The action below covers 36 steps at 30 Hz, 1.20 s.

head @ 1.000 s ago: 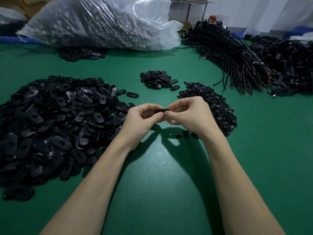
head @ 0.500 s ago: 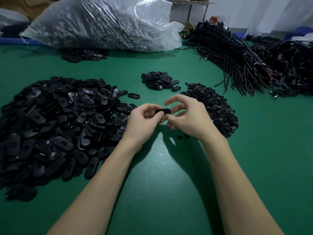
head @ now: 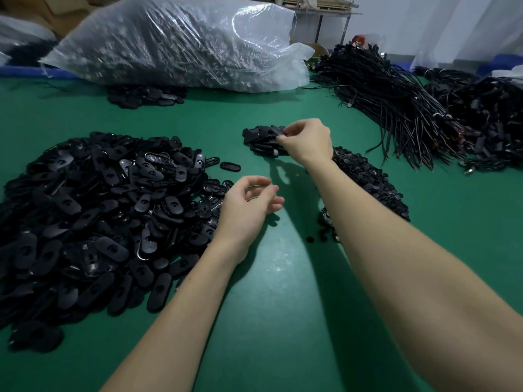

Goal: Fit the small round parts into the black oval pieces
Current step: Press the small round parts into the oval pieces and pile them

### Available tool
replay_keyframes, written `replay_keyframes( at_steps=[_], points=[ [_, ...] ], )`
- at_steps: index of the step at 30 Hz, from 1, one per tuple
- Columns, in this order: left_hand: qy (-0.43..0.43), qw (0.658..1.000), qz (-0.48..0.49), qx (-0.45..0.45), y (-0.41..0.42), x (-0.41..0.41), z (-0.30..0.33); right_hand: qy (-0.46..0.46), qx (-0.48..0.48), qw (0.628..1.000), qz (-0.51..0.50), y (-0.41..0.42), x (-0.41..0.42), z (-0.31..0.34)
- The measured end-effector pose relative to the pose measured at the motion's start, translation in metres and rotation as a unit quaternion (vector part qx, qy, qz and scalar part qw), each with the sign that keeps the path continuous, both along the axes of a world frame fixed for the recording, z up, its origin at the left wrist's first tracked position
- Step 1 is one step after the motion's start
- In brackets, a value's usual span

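a: so, where are the black oval plastic pieces?

b: mostly in the big heap of black oval plastic pieces just to the left of the left hand, whose wrist side touches the heap's edge. a smaller pile of black oval pieces lies under the fingertips of the right hand, which is stretched out past the left one.

a: and the small round parts?

b: the mound of small black round parts sits just right of the right wrist and forearm, partly hidden behind the arm. a few loose ones lie on the green table mat between the two forearms.

a: how do the hands stand?

b: the left hovers with fingers loosely curled and apart, holding nothing. the right has fingers bent down at the small pile, thumb and fingertips drawn together on one of the pieces there; it looks like a pinch, though the piece blends into the pile.

a: beyond the hands?

b: a large clear plastic bag of dark parts lies far ahead of the left hand, and bundles of black cords spread far ahead and to the right of the right hand.
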<state>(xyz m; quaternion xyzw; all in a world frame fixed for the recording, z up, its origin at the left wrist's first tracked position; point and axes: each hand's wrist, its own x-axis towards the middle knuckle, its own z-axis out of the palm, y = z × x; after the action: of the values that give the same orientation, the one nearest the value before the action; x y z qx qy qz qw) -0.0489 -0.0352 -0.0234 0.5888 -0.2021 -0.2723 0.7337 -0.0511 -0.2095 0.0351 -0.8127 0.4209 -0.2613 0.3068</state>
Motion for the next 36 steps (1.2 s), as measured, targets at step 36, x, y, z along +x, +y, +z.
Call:
replay_keyframes(
  at_steps=[36],
  points=[
    [-0.431,0.841,-0.124,0.302,0.003,-0.019,0.010,0.278,-0.005,0.918,0.282,0.102,-0.024,0.020]
  ],
)
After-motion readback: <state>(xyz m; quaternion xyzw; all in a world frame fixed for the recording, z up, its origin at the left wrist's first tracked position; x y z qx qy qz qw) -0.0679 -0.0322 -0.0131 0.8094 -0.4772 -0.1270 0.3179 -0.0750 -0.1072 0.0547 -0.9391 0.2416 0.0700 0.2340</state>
